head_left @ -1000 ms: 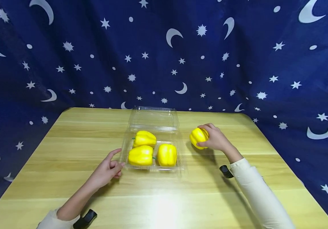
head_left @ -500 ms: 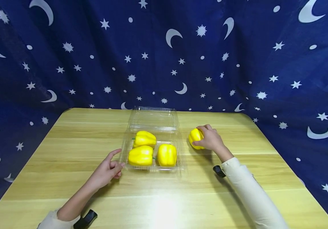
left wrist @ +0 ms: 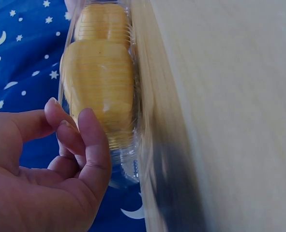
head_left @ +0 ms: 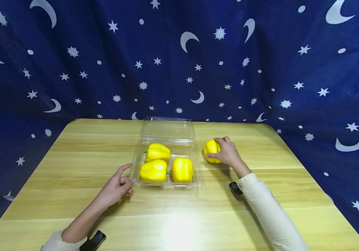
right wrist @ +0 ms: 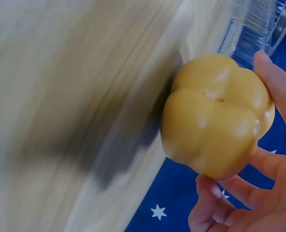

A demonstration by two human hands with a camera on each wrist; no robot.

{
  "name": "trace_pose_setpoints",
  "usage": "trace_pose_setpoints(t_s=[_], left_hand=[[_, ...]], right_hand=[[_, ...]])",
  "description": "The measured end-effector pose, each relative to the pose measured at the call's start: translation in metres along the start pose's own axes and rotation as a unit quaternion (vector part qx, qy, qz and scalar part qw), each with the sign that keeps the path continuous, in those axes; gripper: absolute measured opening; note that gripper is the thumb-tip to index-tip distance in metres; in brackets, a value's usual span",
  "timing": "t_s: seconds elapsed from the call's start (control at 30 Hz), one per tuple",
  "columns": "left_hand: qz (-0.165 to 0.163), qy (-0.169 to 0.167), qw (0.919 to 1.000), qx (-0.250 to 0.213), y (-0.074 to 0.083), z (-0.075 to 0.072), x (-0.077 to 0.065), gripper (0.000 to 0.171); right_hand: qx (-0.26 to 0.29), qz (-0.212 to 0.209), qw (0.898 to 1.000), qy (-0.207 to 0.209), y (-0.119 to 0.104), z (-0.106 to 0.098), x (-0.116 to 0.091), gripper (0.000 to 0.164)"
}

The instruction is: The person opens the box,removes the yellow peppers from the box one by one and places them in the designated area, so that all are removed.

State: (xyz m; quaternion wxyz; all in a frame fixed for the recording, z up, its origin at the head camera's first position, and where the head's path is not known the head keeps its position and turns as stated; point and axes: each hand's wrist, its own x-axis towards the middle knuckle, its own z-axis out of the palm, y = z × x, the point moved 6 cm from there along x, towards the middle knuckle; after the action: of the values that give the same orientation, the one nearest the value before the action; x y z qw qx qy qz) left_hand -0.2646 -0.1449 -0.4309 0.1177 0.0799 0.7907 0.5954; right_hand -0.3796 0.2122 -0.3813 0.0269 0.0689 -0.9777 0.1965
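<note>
A clear plastic clamshell container (head_left: 196, 174) lies with its lid back, holding three yellow bell peppers: one at the back left (head_left: 158, 152), one at the front left (head_left: 153, 170) and one on the right (head_left: 182, 170). My left hand (head_left: 114, 188) is at the container's left front corner, index finger extended and thumb by the rim; the other fingers are bent. To the right of the container, my right hand (head_left: 228, 151) grips another yellow bell pepper (right wrist: 218, 116) between thumb and fingers. In the right wrist view its lobed end faces the camera.
The wooden table (head_left: 104, 139) carries the container near its back. The raised transparent lid (head_left: 168, 129) lies toward the back edge. A dark blue cloth (head_left: 167, 52) with moons and stars hangs behind and at the sides.
My right hand has moved slightly left with its bell pepper, closer to the container. My left hand and the three peppers in the container have stayed in place.
</note>
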Motion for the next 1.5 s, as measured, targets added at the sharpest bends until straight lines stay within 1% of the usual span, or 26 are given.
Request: trace_pose_setpoints(t_s=[0.23,0.43,0.57,0.7,0.9,1.03,1.17,1.23,1.4,1.5], left_hand=[[-0.001,0.005,1.0,0.003,-0.001,-0.002,-0.001,0.063],[0.004,0.001,1.0,0.001,0.0,-0.001,-0.002,0.063],[0.005,-0.001,1.0,-0.001,0.0,-0.001,-0.002,0.062],[0.001,0.0,1.0,-0.009,-0.001,-0.002,-0.002,0.064],[-0.004,0.002,1.0,-0.008,0.0,-0.002,-0.001,0.063],[-0.004,0.002,0.9999,-0.009,0.001,-0.002,-0.001,0.064],[0.003,-0.004,0.9999,-0.012,0.003,0.0,-0.002,0.065],[-0.001,-0.004,0.9999,-0.013,0.002,0.0,-0.002,0.064],[-0.005,0.0,0.9999,-0.01,0.001,0.0,-0.001,0.063],[0.001,0.0,1.0,-0.008,0.001,0.0,0.0,0.064]], right_hand=[[0.029,-0.005,0.999,-0.016,0.001,0.002,0.0,0.085],[0.06,-0.011,0.997,-0.049,0.008,0.005,-0.001,0.089],[0.082,-0.029,0.993,-0.076,0.013,0.007,-0.002,0.094],[0.088,-0.054,0.99,-0.091,0.013,0.006,-0.001,0.095],[0.102,-0.085,0.987,-0.088,0.017,0.008,-0.001,0.095],[0.114,-0.093,0.986,-0.078,0.017,0.008,-0.001,0.094],[0.122,-0.094,0.986,-0.072,0.017,0.008,-0.002,0.094],[0.125,-0.094,0.985,-0.072,0.017,0.009,-0.002,0.093],[0.129,-0.088,0.984,-0.081,0.017,0.009,-0.002,0.093],[0.127,-0.085,0.985,-0.085,0.019,0.009,-0.002,0.094]])
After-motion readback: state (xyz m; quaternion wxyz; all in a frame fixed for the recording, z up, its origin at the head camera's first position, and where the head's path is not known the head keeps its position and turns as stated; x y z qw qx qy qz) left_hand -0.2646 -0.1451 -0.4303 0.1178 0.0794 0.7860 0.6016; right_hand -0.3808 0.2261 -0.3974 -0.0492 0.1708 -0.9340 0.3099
